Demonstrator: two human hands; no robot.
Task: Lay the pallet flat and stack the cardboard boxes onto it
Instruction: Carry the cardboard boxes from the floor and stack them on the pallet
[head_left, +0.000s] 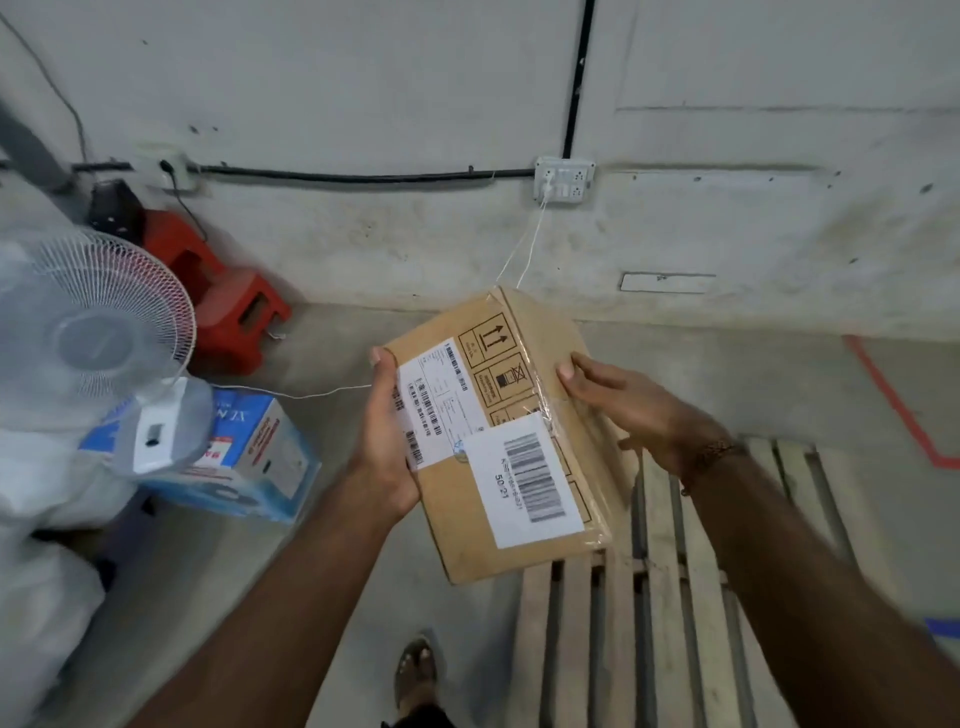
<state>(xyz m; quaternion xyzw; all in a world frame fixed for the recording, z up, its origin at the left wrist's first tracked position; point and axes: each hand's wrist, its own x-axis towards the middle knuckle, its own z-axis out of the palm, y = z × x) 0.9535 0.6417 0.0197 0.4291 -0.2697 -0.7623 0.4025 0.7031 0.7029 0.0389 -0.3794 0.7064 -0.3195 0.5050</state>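
A brown cardboard box (511, 405) with white barcode labels is held in the air in the middle of the view. My left hand (387, 441) grips its left edge, thumb on top. My right hand (631, 410) rests against its right side with the fingers fairly straight. Below and to the right, the wooden pallet (670, 597) lies flat on the concrete floor, its slats bare where they show. The box hangs above the pallet's near-left corner.
A white pedestal fan (109, 332) stands at the left by white sacks (41, 597). A blue and white carton (254, 457) lies on the floor beside it. Red stools (228, 306) sit against the wall. White cables hang from a wall socket (563, 179). Red floor tape (898, 405) is at right.
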